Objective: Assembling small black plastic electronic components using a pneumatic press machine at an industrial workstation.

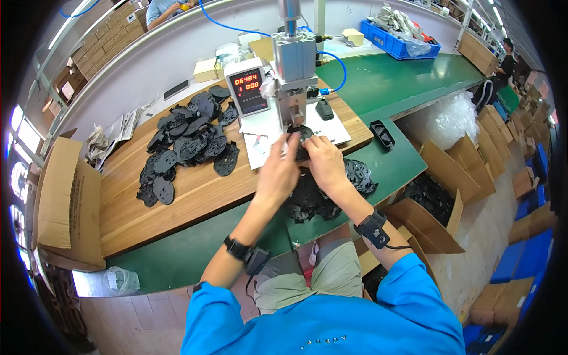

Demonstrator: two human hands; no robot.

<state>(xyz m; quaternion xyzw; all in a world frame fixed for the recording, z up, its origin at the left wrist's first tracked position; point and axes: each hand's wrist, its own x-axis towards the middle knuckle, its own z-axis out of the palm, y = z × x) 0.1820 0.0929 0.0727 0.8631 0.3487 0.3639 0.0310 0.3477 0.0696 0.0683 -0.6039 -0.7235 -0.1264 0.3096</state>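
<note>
Black plastic part [305, 131] sat beneath the metal press [295, 59]. Left hand [278, 173] and right hand [325, 161] were close together at it, their grip unclear.

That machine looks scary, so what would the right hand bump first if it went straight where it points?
Probably the black part beneath the metal press; the right hand looks right at it, though depth is unclear.

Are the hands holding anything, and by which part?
The right hand is at the near edge of a black plastic part; the left hand blurs beside it. Whether either grips cannot be told.
</note>
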